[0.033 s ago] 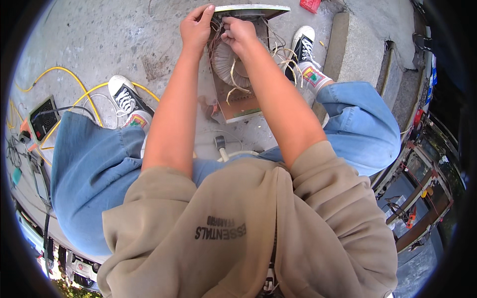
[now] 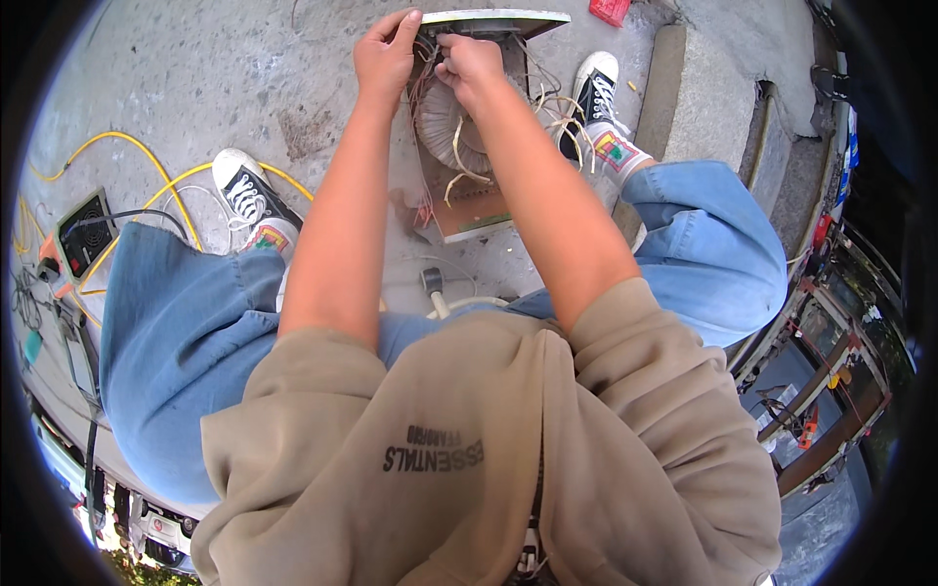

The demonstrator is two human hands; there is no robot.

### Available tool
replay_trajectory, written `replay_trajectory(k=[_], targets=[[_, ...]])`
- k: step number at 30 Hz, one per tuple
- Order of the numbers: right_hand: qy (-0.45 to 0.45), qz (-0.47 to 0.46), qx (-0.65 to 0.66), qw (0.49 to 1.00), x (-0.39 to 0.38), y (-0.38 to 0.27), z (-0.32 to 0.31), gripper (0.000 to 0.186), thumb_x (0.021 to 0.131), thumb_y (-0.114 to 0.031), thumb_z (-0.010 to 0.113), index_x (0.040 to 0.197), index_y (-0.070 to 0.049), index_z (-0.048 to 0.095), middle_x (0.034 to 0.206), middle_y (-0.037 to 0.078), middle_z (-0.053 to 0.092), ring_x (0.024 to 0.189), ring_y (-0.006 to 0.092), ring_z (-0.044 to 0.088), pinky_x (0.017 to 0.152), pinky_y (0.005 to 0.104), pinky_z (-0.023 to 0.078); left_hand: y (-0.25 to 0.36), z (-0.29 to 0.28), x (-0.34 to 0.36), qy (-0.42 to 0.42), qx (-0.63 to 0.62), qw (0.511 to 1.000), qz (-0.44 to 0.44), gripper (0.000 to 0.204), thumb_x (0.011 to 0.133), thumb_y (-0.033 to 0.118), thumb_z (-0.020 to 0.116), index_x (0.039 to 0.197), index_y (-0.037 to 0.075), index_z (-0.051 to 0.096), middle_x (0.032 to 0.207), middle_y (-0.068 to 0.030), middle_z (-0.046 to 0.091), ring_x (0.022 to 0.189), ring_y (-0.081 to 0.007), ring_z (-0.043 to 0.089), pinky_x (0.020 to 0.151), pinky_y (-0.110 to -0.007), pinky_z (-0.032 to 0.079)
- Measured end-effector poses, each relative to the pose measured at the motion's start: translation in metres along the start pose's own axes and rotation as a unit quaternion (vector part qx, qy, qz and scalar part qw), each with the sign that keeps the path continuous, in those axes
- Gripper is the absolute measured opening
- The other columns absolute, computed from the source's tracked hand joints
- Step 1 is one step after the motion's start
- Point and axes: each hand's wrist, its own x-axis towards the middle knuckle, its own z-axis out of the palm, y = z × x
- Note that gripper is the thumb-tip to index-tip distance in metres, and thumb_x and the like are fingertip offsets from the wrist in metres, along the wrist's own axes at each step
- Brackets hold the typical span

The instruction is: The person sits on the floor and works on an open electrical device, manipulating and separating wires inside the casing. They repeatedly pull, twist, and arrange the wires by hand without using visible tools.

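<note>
The concrete floor (image 2: 195,78) fills the upper half of the view, with the person seated over it in blue jeans and a beige hoodie, knees spread to nine and three o'clock. At twelve o'clock, between the two black-and-white sneakers, lies an opened electrical unit (image 2: 464,210): a flat brown base plate carrying a pale ring-shaped coil (image 2: 440,127) and a tangle of cream and red wires (image 2: 562,122). Its far end is a light-coloured panel at the top edge.

Both hands meet at the unit's far end, just under that panel. The left hand (image 2: 386,59) lies at eleven o'clock with fingers curled down into the wiring; the right hand (image 2: 469,63), touching it at twelve, is closed in a pinch on something among the wires, too small to make out.

A yellow cable (image 2: 127,146) loops at ten o'clock, beside a small grey fan box (image 2: 83,234) at nine.

Against the earlier frame, nothing has shifted: hands, unit and feet hold the same places.
</note>
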Motion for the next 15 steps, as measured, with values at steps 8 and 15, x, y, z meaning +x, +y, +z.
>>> replay_trajectory(k=[8, 15], targets=[[-0.070, 0.116, 0.255, 0.957, 0.012, 0.004, -0.010, 0.019, 0.092, -0.004, 0.046, 0.073, -0.007, 0.046, 0.054, -0.004, 0.032, 0.042, 0.0081, 0.026, 0.045, 0.0234, 0.034, -0.002, 0.000, 0.002, -0.009, 0.000, 1.000, 0.002, 0.029, 0.088, 0.025, 0.072, 0.105, 0.001, 0.071, 0.095, -0.0028, 0.070, 0.083, -0.0081, 0.060, 0.075, -0.022, 0.048], [-0.106, 0.040, 0.027, 0.993, -0.012, 0.003, -0.011, 0.019, 0.093, -0.015, 0.055, 0.075, -0.011, 0.052, 0.051, -0.007, 0.031, 0.040, 0.0080, 0.026, 0.048, 0.0291, 0.039, -0.002, 0.002, 0.000, -0.006, -0.012, 1.000, -0.016, 0.028, 0.088, 0.024, 0.071, 0.105, 0.002, 0.071, 0.095, -0.0025, 0.070, 0.082, -0.0079, 0.060, 0.073, -0.022, 0.048]])
